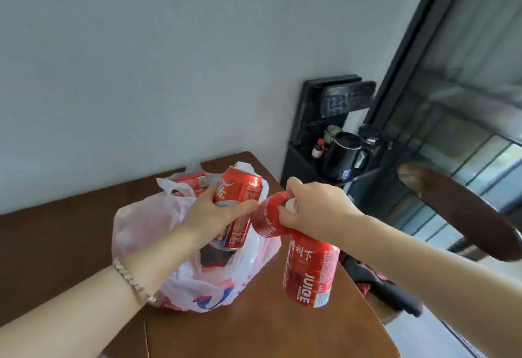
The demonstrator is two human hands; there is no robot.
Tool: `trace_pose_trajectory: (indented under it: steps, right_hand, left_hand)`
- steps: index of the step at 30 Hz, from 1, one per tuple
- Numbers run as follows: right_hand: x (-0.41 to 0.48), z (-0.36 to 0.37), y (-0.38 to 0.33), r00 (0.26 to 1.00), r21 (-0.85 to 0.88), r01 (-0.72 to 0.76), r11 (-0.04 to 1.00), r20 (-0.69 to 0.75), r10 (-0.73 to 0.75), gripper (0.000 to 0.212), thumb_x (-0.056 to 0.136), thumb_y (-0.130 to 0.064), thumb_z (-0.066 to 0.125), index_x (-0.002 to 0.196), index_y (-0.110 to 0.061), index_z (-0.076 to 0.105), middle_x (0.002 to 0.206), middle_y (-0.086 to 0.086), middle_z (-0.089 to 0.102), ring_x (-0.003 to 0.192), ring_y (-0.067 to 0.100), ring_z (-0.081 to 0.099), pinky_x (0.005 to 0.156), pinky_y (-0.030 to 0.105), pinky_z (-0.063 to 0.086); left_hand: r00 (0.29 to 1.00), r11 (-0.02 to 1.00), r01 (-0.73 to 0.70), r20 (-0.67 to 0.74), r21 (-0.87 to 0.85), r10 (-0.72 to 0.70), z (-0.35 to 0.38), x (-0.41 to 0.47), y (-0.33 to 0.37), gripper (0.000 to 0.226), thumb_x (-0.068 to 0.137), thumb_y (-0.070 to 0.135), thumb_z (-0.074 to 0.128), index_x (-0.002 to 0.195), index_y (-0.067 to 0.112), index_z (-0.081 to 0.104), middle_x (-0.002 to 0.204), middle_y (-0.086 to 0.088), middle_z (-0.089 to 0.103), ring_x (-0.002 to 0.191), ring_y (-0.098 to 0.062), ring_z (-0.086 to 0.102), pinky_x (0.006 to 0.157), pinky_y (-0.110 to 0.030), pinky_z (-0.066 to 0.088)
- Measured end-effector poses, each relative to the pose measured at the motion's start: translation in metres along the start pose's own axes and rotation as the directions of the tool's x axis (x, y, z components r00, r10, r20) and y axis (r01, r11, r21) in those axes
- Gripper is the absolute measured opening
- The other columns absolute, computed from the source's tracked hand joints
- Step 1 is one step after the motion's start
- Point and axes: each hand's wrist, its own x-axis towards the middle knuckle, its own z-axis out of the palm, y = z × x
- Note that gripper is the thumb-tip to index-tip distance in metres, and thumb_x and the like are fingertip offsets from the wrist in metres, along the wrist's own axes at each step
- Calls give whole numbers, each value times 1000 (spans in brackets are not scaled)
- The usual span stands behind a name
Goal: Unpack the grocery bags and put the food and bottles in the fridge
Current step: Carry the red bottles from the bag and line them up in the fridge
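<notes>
Wooden table (pixel 254 329) carries the grocery bag (pixel 141 233), directly above which the left hand (pixel 209 213) clasps two cola cans (pixel 240 188) while, just right of the bag, the right hand (pixel 316 208) pinches two juice bottles (pixel 310 273) by their necks, a crowded double hold judged liable to drop one.

- My single view rides the wearer's head, facing forward and down, close above the left hand (pixel 210 212) and right hand (pixel 315 206).
- Brown wooden table (pixel 254 335) under the grips; pale grey wall (pixel 113 75) beyond them.
</notes>
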Motion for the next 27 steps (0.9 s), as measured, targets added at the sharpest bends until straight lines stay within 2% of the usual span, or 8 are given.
trace_pose_trajectory:
  steps: [4, 7, 9, 13, 18, 19, 23, 27]
  right_hand:
    - [-75, -6, 30, 962, 28, -269, 963, -47, 270, 27, 91, -42, 39, 97, -16, 40, 72, 0, 50, 74, 25, 56, 66, 34, 46]
    - [-148, -3, 59, 876, 40, -478, 878, -54, 479, 32, 93, -44, 38, 109, -17, 41, 76, -1, 54, 75, 20, 60, 69, 32, 54]
    - [-198, 0, 77, 805, 62, -586, 808, -70, 590, 33, 94, -46, 39, 112, -18, 41, 84, 0, 58, 78, 20, 61, 67, 30, 52]
    - [-319, 11, 107, 648, 100, -748, 656, -102, 755, 22, 93, -42, 42, 97, -20, 40, 82, -1, 50, 76, 20, 53, 65, 30, 37]
    - [-495, 17, 125, 357, 80, -924, 373, -165, 919, 31, 89, -36, 46, 106, -10, 50, 94, 9, 65, 71, 23, 50, 63, 29, 38]
    - [-527, 18, 128, 321, 77, -939, 336, -157, 934, 30, 89, -36, 46, 104, -10, 50, 95, 9, 65, 73, 25, 52, 64, 29, 38]
    - [-690, 21, 131, 111, 47, -992, 120, -167, 980, 24, 89, -36, 44, 98, -13, 46, 97, 9, 65, 86, 27, 62, 64, 30, 39]
    - [-819, 24, 129, -53, 3, -999, -53, -158, 986, 26, 91, -39, 44, 99, -14, 44, 102, 10, 65, 92, 29, 62, 65, 30, 36]
  left_hand:
    - [970, 993, -115, 217, -10, 114, 53, -17, 24, 37, 73, 36, 78, 103, 23, 61, 92, 2, 68, 86, -17, 66, 78, -31, 53]
    - [877, 979, -204, 445, -3, 184, 115, -45, 43, 35, 76, 34, 76, 105, 20, 62, 94, 0, 69, 88, -17, 67, 74, -27, 52]
    - [792, 962, -273, 565, -11, 231, 159, -72, 55, 34, 77, 31, 75, 106, 18, 62, 93, 0, 69, 85, -14, 68, 69, -22, 52]
    - [600, 921, -388, 751, -31, 278, 257, -148, 68, 34, 79, 32, 72, 107, 18, 58, 94, 0, 67, 84, -13, 66, 72, -25, 53]
    - [314, 886, -452, 911, -106, 269, 380, -280, 75, 30, 73, 31, 78, 92, 26, 56, 87, 4, 66, 78, -8, 64, 59, -17, 44]
    - [269, 877, -464, 924, -124, 272, 397, -305, 76, 28, 73, 29, 79, 90, 25, 56, 84, 4, 65, 75, -6, 62, 58, -17, 43]
    - [7, 837, -495, 963, -231, 270, 484, -448, 77, 31, 68, 27, 84, 81, 27, 56, 79, 4, 65, 69, -4, 60, 56, -14, 43]
    - [-148, 831, -465, 952, -305, 267, 553, -563, 72, 29, 71, 21, 80, 87, 23, 56, 81, 2, 65, 71, -7, 61, 56, -12, 42]
